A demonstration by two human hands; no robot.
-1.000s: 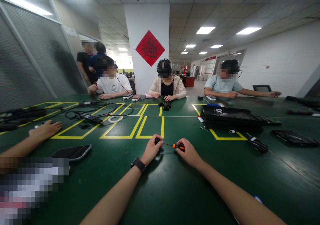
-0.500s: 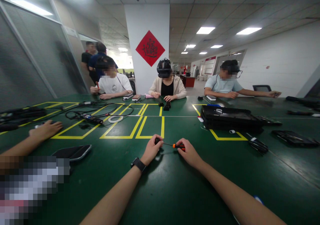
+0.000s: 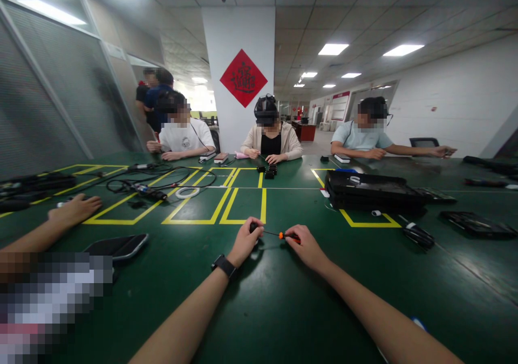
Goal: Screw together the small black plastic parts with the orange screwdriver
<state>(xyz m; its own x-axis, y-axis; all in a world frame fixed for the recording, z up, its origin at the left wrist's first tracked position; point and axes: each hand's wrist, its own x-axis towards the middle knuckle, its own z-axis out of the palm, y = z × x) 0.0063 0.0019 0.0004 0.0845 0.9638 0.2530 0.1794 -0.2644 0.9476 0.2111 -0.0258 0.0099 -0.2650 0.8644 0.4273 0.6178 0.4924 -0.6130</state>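
Observation:
In the head view, my right hand (image 3: 304, 245) is closed around the orange-and-black handle of a screwdriver (image 3: 281, 236). Its thin metal shaft points left, toward my left hand (image 3: 245, 241). Between the thumb and fingers of that hand sits a small black part (image 3: 253, 227), mostly covered, so its kind is unclear. The shaft's tip reaches this part or ends right beside it; I cannot tell which. Both hands are low over the green table (image 3: 259, 310), near its middle.
A co-worker's hand (image 3: 79, 208) rests at left, near a dark phone-like case (image 3: 117, 246). Cables (image 3: 149, 192) and a white ring (image 3: 187, 192) lie beyond. To the right are a black open case (image 3: 368, 189) and a black device (image 3: 476, 222). Several small black pieces (image 3: 270, 171) lie ahead.
My hands stay almost in place. The fingers of my right hand have shifted slightly on the screwdriver's handle, covering more of it.

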